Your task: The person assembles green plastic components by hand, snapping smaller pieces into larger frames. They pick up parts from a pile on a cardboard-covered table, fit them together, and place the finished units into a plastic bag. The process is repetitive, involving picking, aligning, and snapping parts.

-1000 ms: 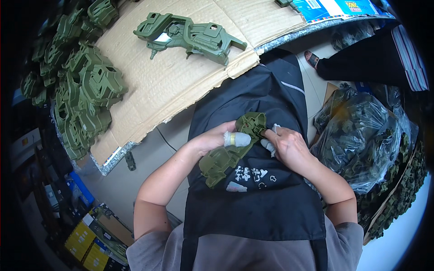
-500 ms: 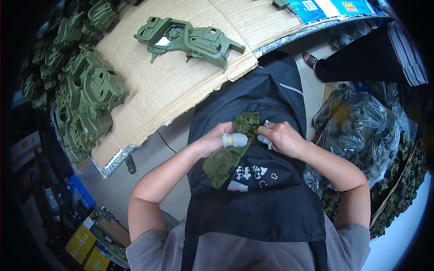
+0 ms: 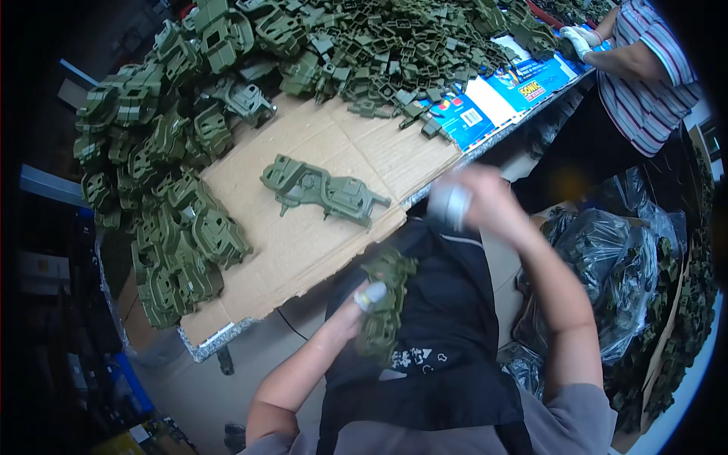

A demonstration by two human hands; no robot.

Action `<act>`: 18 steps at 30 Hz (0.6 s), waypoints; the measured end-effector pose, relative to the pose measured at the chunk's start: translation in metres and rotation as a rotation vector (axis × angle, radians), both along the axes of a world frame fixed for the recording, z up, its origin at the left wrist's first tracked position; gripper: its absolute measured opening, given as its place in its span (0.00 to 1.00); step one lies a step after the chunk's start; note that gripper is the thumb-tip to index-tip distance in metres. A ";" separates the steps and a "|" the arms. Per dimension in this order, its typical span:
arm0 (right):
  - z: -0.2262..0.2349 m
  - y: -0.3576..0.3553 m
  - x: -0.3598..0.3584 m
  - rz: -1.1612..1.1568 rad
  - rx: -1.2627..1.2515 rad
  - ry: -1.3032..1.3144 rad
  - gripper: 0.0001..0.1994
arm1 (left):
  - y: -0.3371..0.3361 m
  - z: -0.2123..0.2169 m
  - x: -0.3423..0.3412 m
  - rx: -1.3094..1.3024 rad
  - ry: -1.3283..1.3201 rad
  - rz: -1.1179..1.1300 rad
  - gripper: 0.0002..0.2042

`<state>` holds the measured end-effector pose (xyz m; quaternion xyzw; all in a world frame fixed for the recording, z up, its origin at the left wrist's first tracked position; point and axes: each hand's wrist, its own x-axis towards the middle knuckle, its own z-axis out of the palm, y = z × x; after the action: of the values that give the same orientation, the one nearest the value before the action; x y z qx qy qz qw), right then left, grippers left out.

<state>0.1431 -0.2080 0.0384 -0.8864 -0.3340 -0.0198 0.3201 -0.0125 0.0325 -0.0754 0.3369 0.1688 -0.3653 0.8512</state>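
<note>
My left hand (image 3: 355, 309) is closed on an olive-green moulded plastic toy vehicle body (image 3: 385, 322), held over the black apron on my lap. A white wrap covers its thumb. My right hand (image 3: 485, 199) is raised near the table edge, apart from that body. Motion smears its fingers, so whether it carries anything cannot be made out; white wrapping shows on it. Another green vehicle body (image 3: 334, 193) lies on the cardboard (image 3: 280, 250) in front of me, touched by neither hand.
Stacked green vehicle bodies (image 3: 182, 243) fill the table's left side. Small green parts (image 3: 409, 57) are heaped at the back beside blue printed card (image 3: 478, 114). A co-worker in a striped shirt (image 3: 644, 83) and white gloves stands far right. Clear plastic bags (image 3: 607, 265) sit at my right.
My right hand has left the held vehicle body and swung up toward the table edge. The left hand keeps the body, now slightly lower. The view has tilted up, revealing the parts heap and co-worker.
</note>
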 end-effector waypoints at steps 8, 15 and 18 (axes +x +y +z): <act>-0.014 -0.003 0.037 -0.277 0.162 -0.219 0.10 | -0.030 -0.009 -0.029 -0.184 0.204 0.061 0.23; 0.000 -0.012 -0.139 0.415 -0.072 0.475 0.18 | -0.037 0.007 -0.031 -0.101 0.294 0.173 0.22; -0.015 0.000 -0.168 0.432 -0.195 0.446 0.17 | -0.044 0.020 -0.029 0.012 0.158 0.115 0.21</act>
<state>-0.0250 -0.2082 0.0237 -0.8038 -0.4365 0.2753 0.2958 -0.0411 -0.0111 -0.0557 0.3016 0.2567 -0.3401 0.8529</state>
